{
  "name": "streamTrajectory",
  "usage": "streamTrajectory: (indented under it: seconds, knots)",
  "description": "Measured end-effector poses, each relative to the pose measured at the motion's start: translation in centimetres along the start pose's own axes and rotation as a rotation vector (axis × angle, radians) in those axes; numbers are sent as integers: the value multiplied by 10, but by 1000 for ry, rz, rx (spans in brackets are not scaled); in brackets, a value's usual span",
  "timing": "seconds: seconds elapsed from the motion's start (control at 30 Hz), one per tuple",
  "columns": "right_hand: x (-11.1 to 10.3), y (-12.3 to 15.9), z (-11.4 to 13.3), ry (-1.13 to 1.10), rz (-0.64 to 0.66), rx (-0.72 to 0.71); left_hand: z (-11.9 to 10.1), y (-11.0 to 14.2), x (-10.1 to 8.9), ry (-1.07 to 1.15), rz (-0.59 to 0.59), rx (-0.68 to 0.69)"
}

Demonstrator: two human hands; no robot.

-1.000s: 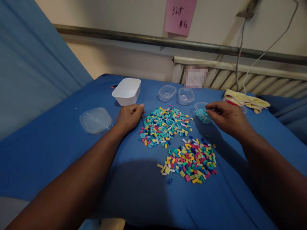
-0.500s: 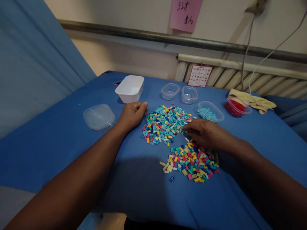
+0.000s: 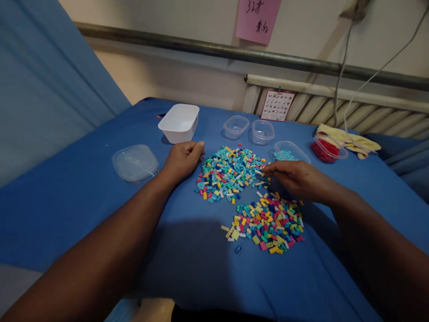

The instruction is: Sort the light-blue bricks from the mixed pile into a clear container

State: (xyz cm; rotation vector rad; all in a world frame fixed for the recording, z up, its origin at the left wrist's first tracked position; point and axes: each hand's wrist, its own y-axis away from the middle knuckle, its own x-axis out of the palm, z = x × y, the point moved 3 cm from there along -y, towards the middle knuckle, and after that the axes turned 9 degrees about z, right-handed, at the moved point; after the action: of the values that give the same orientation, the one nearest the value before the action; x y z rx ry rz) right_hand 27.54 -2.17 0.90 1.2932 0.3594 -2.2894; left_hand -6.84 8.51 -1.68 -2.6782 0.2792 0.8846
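Two heaps of small coloured bricks lie on the blue cloth: a mostly teal far heap (image 3: 231,172) and a mixed near heap (image 3: 268,222). My left hand (image 3: 182,159) rests curled on the cloth at the far heap's left edge, holding nothing that I can see. My right hand (image 3: 295,177) hovers between the heaps, its fingertips pinched at the right edge of the far heap; what they hold is too small to make out. Behind it stands a clear tub with teal bricks (image 3: 291,152).
A white tub (image 3: 179,122), two small clear tubs (image 3: 235,126) (image 3: 262,131), a clear tub of red bricks (image 3: 326,149) and a yellow cloth (image 3: 348,140) sit at the back. A clear lid (image 3: 135,162) lies left. One blue brick (image 3: 237,249) lies alone near me.
My right hand came back from the tub of teal bricks to the heaps and now pinches at the far heap's right edge. My left hand has stayed put.
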Motion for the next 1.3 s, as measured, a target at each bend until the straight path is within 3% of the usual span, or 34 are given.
streamTrajectory:
  seconds: [0.2, 0.37, 0.6, 0.8, 0.93, 1.07, 1.23, 1.3]
  knots:
    - [2, 0, 6, -23, 78, -69, 5, -2, 0, -7, -1, -4]
    - [-5, 3, 0, -111, -15, -11, 6, -2, 0, -9, 0, 8]
    - [7, 0, 10, 5, 77, -165, 6, -2, 0, -10, 11, 17]
    - [3, 1, 13, 4, 22, -166, 6, -2, 0, -14, 15, 9]
    - [6, 0, 21, 17, 92, -192, 2, -1, -1, -21, 9, 8]
    - [5, 2, 18, -78, 159, -129, 0, 0, 0, -13, 14, -16]
    - [-8, 5, 2, -51, -7, -1, 0, 0, 0, -24, 15, -9]
    - [-8, 5, 3, -35, 16, 3, 0, -1, 0, -22, 10, -6]
